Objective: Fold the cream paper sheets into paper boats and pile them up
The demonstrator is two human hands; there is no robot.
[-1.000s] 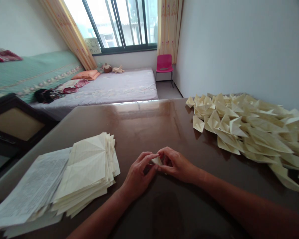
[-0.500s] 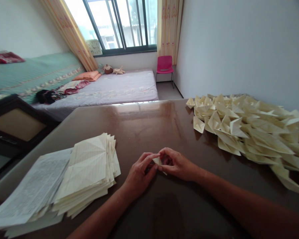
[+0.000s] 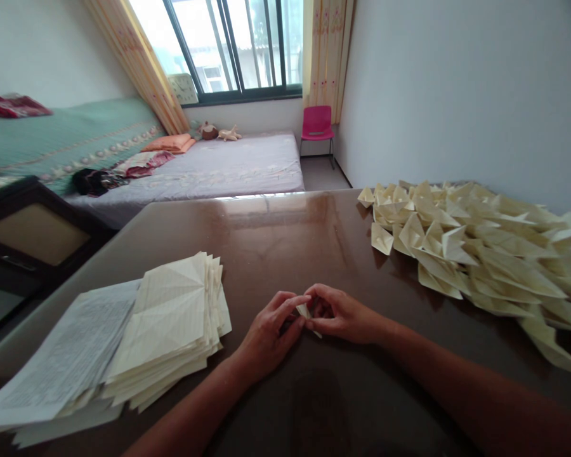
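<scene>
Both my hands meet at the middle of the dark brown table [image 3: 276, 241]. My left hand [image 3: 269, 333] and my right hand [image 3: 340, 315] pinch a small folded piece of cream paper [image 3: 306, 311] between their fingertips, low over the tabletop. Most of that paper is hidden by the fingers. A stack of creased cream sheets [image 3: 171, 324] lies to the left of my left hand. A big heap of folded paper boats [image 3: 476, 247] covers the right side of the table.
A printed grey sheet [image 3: 61, 349] lies at the table's left edge beside the stack. Beyond the table are a bed [image 3: 228, 165], a pink chair [image 3: 318, 124], a window and a white wall. A dark cabinet [image 3: 28, 235] stands at the left.
The hands stay together on the small paper, with only slight finger shifts. The view has drifted a little.
</scene>
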